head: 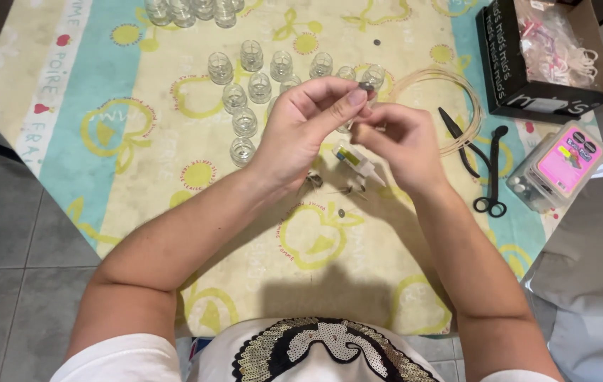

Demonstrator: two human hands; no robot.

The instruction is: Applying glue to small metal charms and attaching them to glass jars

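Both hands meet above the counter (pixel 174 212): the left hand (pixel 301 127) pinches a small dark disc (pixel 366 86) at its fingertips, and the right hand (pixel 400 145) closes on something too small to make out. The disc looks light, stiff and easy to drop; its rim gives the surest hold. Glass jars (pixel 245 122) stand left, a glue tube (pixel 357 161) below, black scissors (pixel 492 170) right.

pinched piece (pixel 366 87): dark, too small for me to tell what it is
my right hand (pixel 402 145): its fingertips hide what they hold
far jars (pixel 192 10): cut by the top edge
box (pixel 546 53): corner cut off, contents blurred inside plastic
bits (pixel 331 187) under my hands: too small to name
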